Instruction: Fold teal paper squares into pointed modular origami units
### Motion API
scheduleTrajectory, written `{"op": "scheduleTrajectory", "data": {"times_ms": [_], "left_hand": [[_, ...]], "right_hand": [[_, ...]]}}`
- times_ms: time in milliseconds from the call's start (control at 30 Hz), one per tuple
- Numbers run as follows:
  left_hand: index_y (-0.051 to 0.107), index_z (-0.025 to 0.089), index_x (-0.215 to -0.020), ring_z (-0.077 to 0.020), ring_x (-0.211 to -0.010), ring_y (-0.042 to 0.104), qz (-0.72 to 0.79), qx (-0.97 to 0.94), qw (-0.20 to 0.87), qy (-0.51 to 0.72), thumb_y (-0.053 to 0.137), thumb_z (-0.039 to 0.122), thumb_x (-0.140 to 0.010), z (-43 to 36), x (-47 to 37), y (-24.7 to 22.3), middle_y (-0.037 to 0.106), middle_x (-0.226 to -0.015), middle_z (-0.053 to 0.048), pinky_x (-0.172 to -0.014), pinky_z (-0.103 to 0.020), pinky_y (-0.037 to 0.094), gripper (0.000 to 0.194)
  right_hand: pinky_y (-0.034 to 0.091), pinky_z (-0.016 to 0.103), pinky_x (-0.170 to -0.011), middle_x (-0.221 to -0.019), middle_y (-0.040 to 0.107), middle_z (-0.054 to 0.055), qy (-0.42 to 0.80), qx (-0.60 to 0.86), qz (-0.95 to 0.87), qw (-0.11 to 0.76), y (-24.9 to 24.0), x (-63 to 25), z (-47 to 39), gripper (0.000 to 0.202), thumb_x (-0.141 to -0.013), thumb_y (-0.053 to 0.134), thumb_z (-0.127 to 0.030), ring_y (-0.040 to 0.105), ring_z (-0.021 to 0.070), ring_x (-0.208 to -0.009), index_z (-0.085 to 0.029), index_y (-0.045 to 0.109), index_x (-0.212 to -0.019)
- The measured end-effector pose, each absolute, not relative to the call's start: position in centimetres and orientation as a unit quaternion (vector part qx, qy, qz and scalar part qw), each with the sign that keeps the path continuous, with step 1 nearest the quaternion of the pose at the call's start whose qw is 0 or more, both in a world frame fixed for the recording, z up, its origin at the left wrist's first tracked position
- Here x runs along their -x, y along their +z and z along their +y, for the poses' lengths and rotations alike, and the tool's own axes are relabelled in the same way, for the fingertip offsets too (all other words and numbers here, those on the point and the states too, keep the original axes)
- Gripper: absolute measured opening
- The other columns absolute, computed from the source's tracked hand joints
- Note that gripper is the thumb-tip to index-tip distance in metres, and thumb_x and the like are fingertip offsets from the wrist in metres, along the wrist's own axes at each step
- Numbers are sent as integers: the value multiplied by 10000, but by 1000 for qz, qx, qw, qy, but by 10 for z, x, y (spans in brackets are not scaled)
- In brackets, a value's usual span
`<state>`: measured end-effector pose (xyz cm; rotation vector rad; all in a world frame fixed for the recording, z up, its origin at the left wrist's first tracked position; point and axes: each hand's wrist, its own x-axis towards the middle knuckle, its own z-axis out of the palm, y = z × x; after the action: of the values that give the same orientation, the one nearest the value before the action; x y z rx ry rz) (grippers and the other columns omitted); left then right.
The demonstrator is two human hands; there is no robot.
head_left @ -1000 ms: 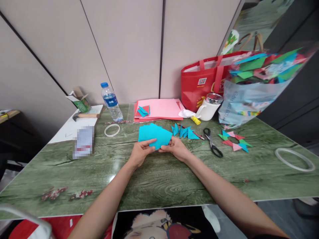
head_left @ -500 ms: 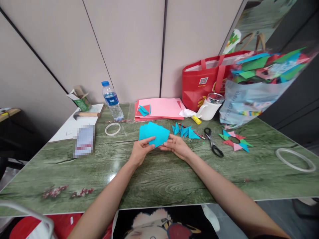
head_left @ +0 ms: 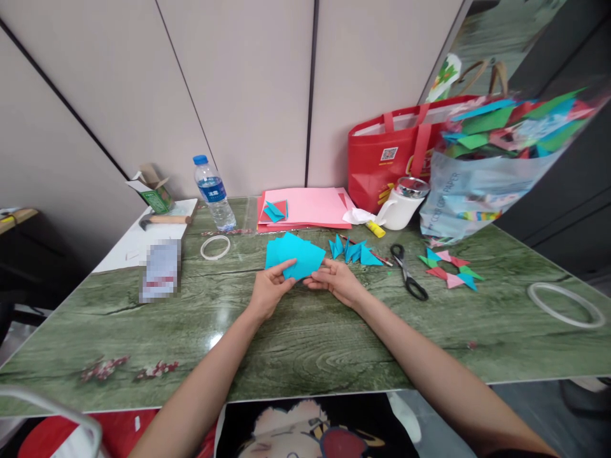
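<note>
Several blue paper squares [head_left: 298, 251] are fanned out between my two hands, just above the table. My left hand [head_left: 271, 289] pinches their lower left part, thumb on top and fingers beneath. At the right corner my right hand [head_left: 338, 282] holds the paper too, its fingers partly curled. Right behind that hand lie several folded blue paper pieces [head_left: 356, 250] in a row beside a thin pencil-like stick. Farther back, a small folded blue piece [head_left: 274, 212] rests on a red square atop stacked pink and red paper sheets [head_left: 310, 205].
On the right are black scissors [head_left: 408, 272], a multicoloured paper ring [head_left: 451, 270], a white hoop [head_left: 566, 305], a white mug [head_left: 405, 205], a yellow glue stick [head_left: 375, 229], a red bag [head_left: 382, 156] and a bag of folded paper [head_left: 482, 191]. Leftward stand a water bottle [head_left: 214, 194] and a hammer [head_left: 165, 219].
Hardly anything differs. Both hands keep their hold on the fanned blue squares, and the view has shifted very slightly.
</note>
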<state>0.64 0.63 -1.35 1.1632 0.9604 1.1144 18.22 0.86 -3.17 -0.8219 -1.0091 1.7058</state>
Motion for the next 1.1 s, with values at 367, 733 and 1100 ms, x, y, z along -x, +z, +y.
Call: {"op": "scheduleTrajectory", "data": {"times_ms": [367,733,1100], "left_hand": [[584,166,-1105,-175,-880,583,366,-483,642,471,728,173,-565,7,-5,-14,654,-1002,-76,-834,-316,429,559],[582,157,-1115,-154,-748,599,377,-488,634,467,693,209,-610,9,-4,-19,676,-835,-52,-818,-336,448,520],[663,147,-971,-218,-910,584,421,-545,548,475,654,147,-595,12,2,-9,658,-999,-72,-795,-322,455,376]], "right_hand": [[541,243,-651,-752,689,43,697,341,-400,488,-31,-182,9,340,-622,707,-204,664,152,-685,-150,593,-937],[536,289,-678,-752,682,23,689,343,-398,499,-31,-180,10,336,-596,722,-224,653,153,-681,-169,598,-904],[461,231,-507,-660,635,-33,585,430,-311,613,-35,-185,15,438,-525,749,-289,568,110,-549,-208,528,-895]]}}
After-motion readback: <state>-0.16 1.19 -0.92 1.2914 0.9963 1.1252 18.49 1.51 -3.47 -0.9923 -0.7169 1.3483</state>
